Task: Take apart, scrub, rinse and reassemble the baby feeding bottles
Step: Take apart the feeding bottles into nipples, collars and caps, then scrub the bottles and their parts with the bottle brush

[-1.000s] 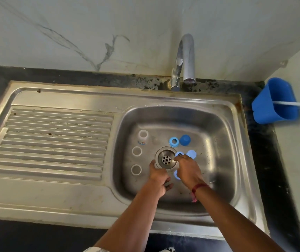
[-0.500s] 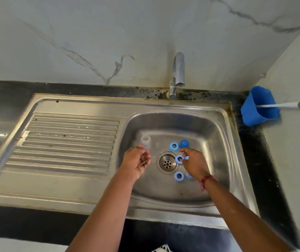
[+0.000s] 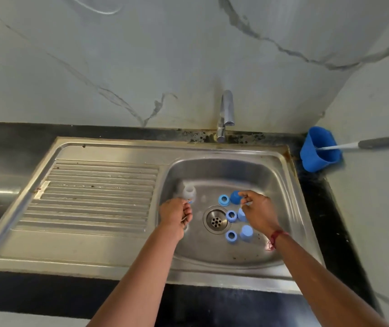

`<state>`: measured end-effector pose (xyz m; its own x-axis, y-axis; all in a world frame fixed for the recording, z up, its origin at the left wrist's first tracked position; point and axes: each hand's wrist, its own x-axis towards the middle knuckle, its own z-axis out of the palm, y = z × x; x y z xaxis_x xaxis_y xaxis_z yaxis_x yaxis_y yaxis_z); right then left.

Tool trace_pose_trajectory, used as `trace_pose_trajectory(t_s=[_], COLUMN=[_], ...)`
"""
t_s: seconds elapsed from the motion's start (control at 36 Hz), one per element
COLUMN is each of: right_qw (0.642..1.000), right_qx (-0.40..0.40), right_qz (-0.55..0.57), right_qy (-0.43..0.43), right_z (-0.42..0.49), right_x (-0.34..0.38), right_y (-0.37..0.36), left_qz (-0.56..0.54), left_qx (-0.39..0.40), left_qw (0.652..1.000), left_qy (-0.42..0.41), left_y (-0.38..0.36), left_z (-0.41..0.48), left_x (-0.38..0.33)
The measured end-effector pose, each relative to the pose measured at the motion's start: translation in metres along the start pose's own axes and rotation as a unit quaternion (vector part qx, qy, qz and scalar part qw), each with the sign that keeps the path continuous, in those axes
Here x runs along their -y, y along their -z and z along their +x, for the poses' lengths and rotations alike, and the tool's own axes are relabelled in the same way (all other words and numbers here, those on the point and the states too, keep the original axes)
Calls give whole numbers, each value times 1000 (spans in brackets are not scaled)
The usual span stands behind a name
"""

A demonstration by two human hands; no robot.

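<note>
My left hand (image 3: pixel 175 218) curls low in the sink (image 3: pixel 224 258), though I cannot tell whether it grips anything, while my right hand (image 3: pixel 258 213) pinches a small pale piece (image 3: pixel 243 203), probably soft and slippery. Around the drain (image 3: pixel 216 219) lie blue rings (image 3: pixel 231 215) and caps (image 3: pixel 246 232): smooth hard plastic, surely light, best taken by the rim. Just beyond my left hand, the translucent bottle (image 3: pixel 189 192) looks light and stiff; I would grip its neck.

Reaches both arms forward and down. Curls left hand (image 3: pixel 175 215) fingers in. Pinches right hand (image 3: pixel 258 213) fingertips together, palm down.
</note>
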<state>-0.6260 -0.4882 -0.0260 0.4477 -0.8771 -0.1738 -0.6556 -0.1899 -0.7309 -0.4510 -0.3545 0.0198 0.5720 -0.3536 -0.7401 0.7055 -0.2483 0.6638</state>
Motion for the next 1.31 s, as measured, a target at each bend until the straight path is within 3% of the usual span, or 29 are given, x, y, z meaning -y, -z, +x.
trace_pose_trajectory(t_s=[0.22,0.67,0.86,1.03,1.19,1.31], right_qw=[999,993,990,983,940,843], right_qx=[-29,-110,-129,-109,-144,-130], right_qz=[11,-23,-55,-145,-309,-521], right_qy=[-24,-45,-13,7,30,37], right_z=[-32,-62,-38,-4,28,49], right_x=[21,27,29,25,29,31], right_y=[2,17,65,113,173,208], left_qz=[28,115,154,152,143,136], left_qx=[87,161,223,259,281,284], left_qw=[996,980,962,954,949,948], left_qy=[8,16,6,-13,-32,-40], left_y=[-13,-29,-79,-134,-186,-210], left_z=[-17,-30,-47,-67,-80,-83], left_x=[-5,8,5,-7,-21,-28])
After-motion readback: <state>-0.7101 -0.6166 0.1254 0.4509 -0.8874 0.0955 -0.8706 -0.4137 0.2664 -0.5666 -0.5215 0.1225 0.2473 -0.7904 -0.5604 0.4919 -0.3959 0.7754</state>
